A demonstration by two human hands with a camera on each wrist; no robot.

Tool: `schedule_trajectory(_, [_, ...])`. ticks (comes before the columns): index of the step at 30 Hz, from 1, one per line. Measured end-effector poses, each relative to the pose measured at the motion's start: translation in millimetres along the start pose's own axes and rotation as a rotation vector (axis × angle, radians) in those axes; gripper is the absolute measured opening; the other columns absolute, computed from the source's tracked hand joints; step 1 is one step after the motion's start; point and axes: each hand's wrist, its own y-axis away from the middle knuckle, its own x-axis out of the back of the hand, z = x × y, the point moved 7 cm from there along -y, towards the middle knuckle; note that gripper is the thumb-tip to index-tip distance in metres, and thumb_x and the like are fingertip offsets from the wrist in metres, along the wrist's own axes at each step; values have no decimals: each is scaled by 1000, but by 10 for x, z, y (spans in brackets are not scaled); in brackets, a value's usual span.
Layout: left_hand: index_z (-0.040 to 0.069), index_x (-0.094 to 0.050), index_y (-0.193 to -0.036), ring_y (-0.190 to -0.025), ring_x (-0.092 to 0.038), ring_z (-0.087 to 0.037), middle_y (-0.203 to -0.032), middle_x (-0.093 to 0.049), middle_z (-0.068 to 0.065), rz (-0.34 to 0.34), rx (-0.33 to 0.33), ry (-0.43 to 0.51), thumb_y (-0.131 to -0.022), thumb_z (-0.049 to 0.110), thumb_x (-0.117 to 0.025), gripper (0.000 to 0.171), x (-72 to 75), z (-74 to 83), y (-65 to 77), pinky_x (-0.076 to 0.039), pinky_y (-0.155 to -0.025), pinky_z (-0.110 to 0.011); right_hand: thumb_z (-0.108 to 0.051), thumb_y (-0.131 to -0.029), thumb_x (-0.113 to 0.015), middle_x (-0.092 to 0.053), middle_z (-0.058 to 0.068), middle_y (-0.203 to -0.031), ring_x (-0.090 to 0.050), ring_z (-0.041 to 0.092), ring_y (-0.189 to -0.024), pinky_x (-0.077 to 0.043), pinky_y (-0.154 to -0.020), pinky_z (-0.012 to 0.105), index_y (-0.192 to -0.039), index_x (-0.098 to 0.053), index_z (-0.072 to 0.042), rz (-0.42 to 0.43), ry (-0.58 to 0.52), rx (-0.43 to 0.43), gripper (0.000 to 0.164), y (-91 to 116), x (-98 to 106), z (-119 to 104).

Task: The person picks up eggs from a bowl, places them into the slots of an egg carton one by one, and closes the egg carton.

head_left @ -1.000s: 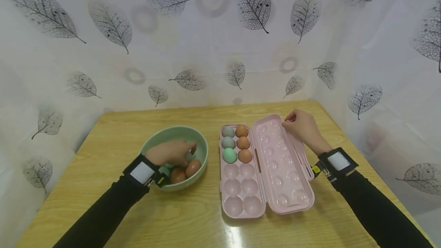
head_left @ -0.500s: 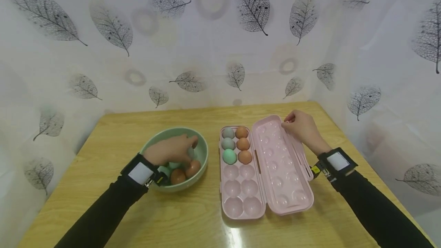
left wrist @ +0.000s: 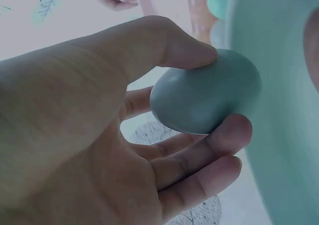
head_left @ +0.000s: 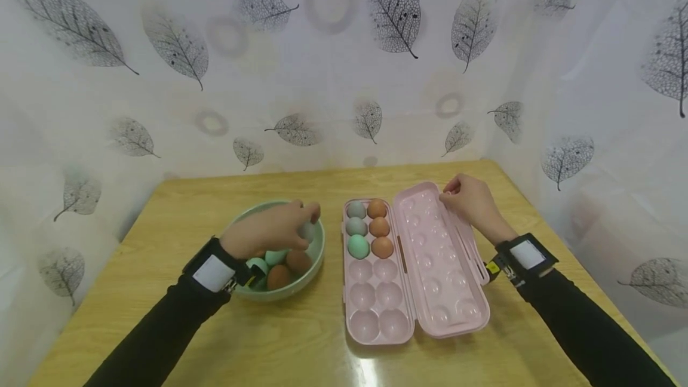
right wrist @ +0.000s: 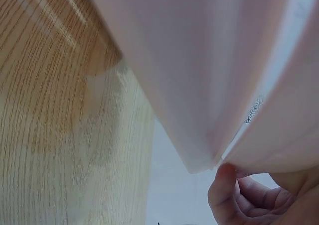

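Note:
My left hand [head_left: 271, 227] holds a grey-blue egg [left wrist: 205, 93] between thumb and fingers, just over the green bowl [head_left: 317, 264]. Inside that bowl lie brown eggs [head_left: 279, 278] and mint-green eggs [head_left: 258, 266], partly hidden by the hand. To the right, a pink egg carton [head_left: 364, 294] stands with its lid [head_left: 430, 255] folded back. Its far cups carry two grey-blue eggs and one mint-green egg on the left, three brown eggs on the right. My right hand [head_left: 473, 203] pinches the far outer edge of the lid; in the right wrist view its thumb [right wrist: 224, 185] presses there.
Bowl and carton stand side by side on a wooden table [head_left: 177, 237]. Behind the table and along its sides hangs a pale curtain [head_left: 328, 76] printed with dark leaves. The carton's nearer cups are bare.
My left hand has risen out of the bowl with the grey-blue egg, showing more of the eggs beneath. The right hand stays at the lid's edge.

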Motion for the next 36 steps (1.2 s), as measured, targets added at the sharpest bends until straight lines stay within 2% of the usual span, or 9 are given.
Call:
schedule_trajectory(3, [17, -53, -126, -81, -57, -20, -109, -57, -11, -2, -19, -10, -85, 16, -68, 43, -14, 111, 3, -48, -68, -29, -19, -94, -64, -62, 22, -104, -59, 29, -87, -48, -66, 27, -108, -61, 3, -1, -1, 0, 27, 6, -6, 1])
schedule_trajectory(8, [22, -52, -126, -85, -59, -20, -112, -56, -8, -16, -1, -39, -91, 20, -67, 38, -57, 245, -29, -51, -72, -30, -20, -93, -63, -64, 22, -103, -60, 29, -88, -48, -65, 26, -107, -63, 2, 13, 10, 8, 27, 1, 4, -18])
schedule_trajectory(11, [23, -51, -126, -87, -59, -20, -113, -55, -7, -21, -12, -49, -92, 22, -66, 38, -84, 320, -69, -51, -74, -32, -20, -93, -64, -64, 22, -103, -60, 29, -88, -47, -65, 26, -106, -63, 3, 21, 14, 15, 26, -5, 13, -20])
schedule_trajectory(17, [17, -52, -125, -84, -56, -21, -108, -54, -9, 18, -139, -45, -86, 17, -70, 43, -133, 509, -158, -49, -72, -31, -19, -93, -64, -64, 22, -103, -60, 29, -87, -47, -64, 26, -107, -63, 3, 18, 8, 13, 26, -10, 10, -14])
schedule_trajectory(22, [12, -53, -121, -84, -55, -20, -104, -53, -8, 44, -247, -40, -85, 17, -73, 42, -172, 676, -186, -49, -71, -30, -20, -93, -63, -64, 22, -102, -60, 29, -86, -48, -64, 26, -107, -62, 3, 18, 10, 16, 27, -18, -3, -5])
schedule_trajectory(26, [13, -52, -118, -84, -55, -18, -101, -54, -6, 66, -290, -73, -84, 17, -75, 41, -172, 783, -203, -49, -73, -30, -19, -92, -64, -64, 21, -101, -60, 29, -86, -48, -65, 26, -106, -63, 3, 20, 11, 20, 26, -21, -11, 1])
schedule_trajectory(32, [12, -48, -137, -81, -55, -18, -100, -57, -8, 45, -294, -124, -85, 19, -76, 59, -216, 884, -249, -50, -72, -31, -18, -91, -64, -65, 21, -101, -60, 29, -86, -47, -65, 26, -105, -63, 3, 26, 17, 25, 26, -18, -3, 6])
schedule_trajectory(36, [15, -44, -143, -77, -56, -17, -111, -57, -13, 28, -266, -133, -86, 22, -77, 66, -266, 919, -289, -49, -68, -29, -19, -91, -64, -65, 21, -101, -60, 29, -86, -46, -64, 26, -105, -63, 3, 23, 19, 22, 26, -22, -4, 19])
